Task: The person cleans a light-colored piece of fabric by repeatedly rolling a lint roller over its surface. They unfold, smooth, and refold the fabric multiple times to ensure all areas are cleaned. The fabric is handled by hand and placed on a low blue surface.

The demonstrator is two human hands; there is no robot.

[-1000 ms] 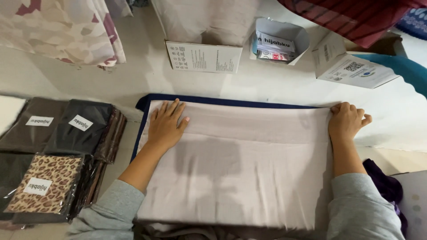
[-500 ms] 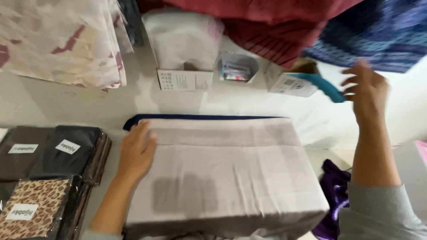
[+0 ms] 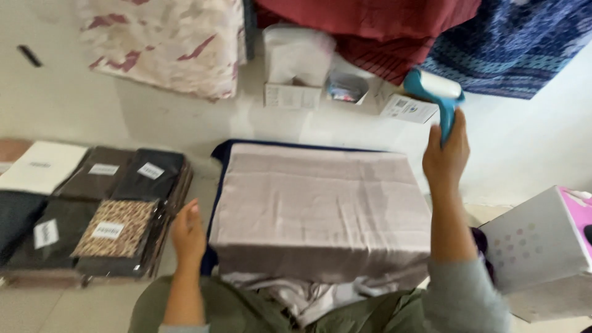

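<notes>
The right hand (image 3: 445, 154), fingers clamped around the handle, lifts a blue lint roller (image 3: 435, 92) above the far right corner of a folded beige cloth (image 3: 320, 209). The left hand (image 3: 187, 233), fingers loosely together, hovers beside the cloth's near left edge, close to stacked packaged fabrics (image 3: 117, 209).

Left side: packaged folded fabrics (image 3: 92, 209) are laid in rows, mostly black and dark brown, one leopard-print pack (image 3: 114, 229) at the front, each with a white label. Back wall: a floral cream-and-maroon cloth (image 3: 172, 40) is hung at left, a dark red cloth (image 3: 370, 18) in the middle, a blue patterned cloth (image 3: 518, 43) at right. Beneath them a white bag in a small carton (image 3: 296, 68) is set. Lower right: a white box with pastel dots (image 3: 536, 246) is seen.
</notes>
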